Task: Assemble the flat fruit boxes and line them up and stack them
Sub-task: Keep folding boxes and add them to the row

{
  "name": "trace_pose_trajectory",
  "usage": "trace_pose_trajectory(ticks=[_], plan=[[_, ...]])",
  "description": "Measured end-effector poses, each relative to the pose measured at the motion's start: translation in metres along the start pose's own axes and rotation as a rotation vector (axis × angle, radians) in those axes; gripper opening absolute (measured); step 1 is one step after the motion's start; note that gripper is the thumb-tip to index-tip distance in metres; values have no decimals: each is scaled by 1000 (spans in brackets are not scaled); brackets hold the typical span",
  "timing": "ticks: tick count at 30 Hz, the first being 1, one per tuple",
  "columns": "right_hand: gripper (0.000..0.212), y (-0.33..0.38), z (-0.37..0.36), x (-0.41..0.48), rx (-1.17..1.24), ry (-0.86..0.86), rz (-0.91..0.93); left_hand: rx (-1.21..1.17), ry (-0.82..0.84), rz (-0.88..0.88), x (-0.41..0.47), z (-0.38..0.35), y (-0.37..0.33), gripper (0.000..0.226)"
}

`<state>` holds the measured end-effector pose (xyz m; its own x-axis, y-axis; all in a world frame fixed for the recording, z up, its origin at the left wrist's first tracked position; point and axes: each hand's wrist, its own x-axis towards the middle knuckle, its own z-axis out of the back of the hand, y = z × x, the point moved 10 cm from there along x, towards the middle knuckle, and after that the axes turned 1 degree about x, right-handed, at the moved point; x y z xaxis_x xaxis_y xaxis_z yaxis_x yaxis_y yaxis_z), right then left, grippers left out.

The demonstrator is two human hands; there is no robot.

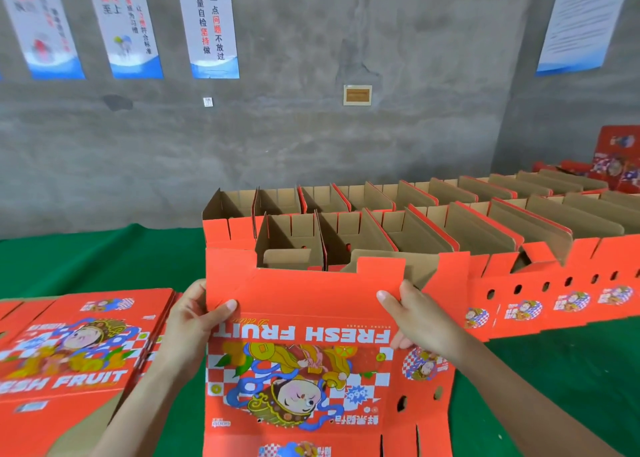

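2 hands [188, 318] [419, 314], 1 held box [304, 301], 2 box rows [450, 228].

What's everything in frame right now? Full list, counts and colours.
flat box: one, red, FRESH FRUIT print, centre foreground, in both hands
flat stack: one pile, red, count unclear, table left
assembled boxes: two rows, many, red outside, brown inside, behind the flat box, running right
red cartons: a few, far right, blurred
table cover: one, green
posters: at least four, blue-white, grey wall
plaque: one, brown, mid wall
label: one, white, left of plaque
left hand: grips flat box's left edge
right hand: grips its upper right edge
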<state>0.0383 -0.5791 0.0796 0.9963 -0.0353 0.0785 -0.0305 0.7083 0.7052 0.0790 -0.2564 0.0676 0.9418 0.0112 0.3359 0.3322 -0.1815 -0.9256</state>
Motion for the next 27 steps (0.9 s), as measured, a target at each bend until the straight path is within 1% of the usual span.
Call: trace_pose_trajectory(ticks=[2, 5, 8, 9, 10, 12, 13, 14, 15, 16, 17, 18, 19, 22, 24, 26, 27], plan=[[34, 2, 5, -2, 7, -48, 39, 26, 47, 44, 0, 0, 3, 27], [38, 12, 21, -6, -43, -199, 109, 46, 124, 113, 3, -5, 6, 34], [50, 15, 43, -11, 63, -387, 172, 110, 166, 152, 5, -6, 3, 29], [52, 15, 50, -13, 98, -440, 181, 150, 185, 178, 3, -4, 3, 33], [52, 15, 55, -15, 133, -470, 188, 202, 210, 209, 3, -9, 0, 44], [53, 14, 59, -17, 239, -477, 226, 320, 120, 250, 12, -12, -8, 64], [52, 15, 59, -19, 298, -469, 253, 327, 107, 277, 10, -9, -7, 70], [52, 16, 59, -21, 349, -461, 282, 319, 124, 257, 10, -3, -7, 71], [51, 18, 58, -23, 394, -457, 307, 359, 130, 217, 12, 3, -7, 72], [47, 20, 59, -26, 435, -454, 329, 431, 191, 225, 10, 2, -5, 83], [42, 21, 60, -28, 467, -454, 347, 482, 219, 312, 9, 1, -2, 100], [36, 22, 61, -31, 493, -456, 362, 561, 192, 351, 11, 1, -6, 116], [30, 22, 63, -32, 515, -461, 374, 636, 169, 365, 14, 2, -8, 124], [21, 18, 70, -37, 532, -497, 402, 715, 291, 302, 10, -20, -26, 123], [19, 15, 74, -41, 519, -527, 417, 873, 355, 255, 7, -33, -38, 123], [26, 12, 77, -44, 502, -560, 429, 980, 443, 291, -1, -41, -41, 127], [34, 9, 78, -45, 496, -586, 419, 997, 484, 343, -8, -45, -41, 122]])
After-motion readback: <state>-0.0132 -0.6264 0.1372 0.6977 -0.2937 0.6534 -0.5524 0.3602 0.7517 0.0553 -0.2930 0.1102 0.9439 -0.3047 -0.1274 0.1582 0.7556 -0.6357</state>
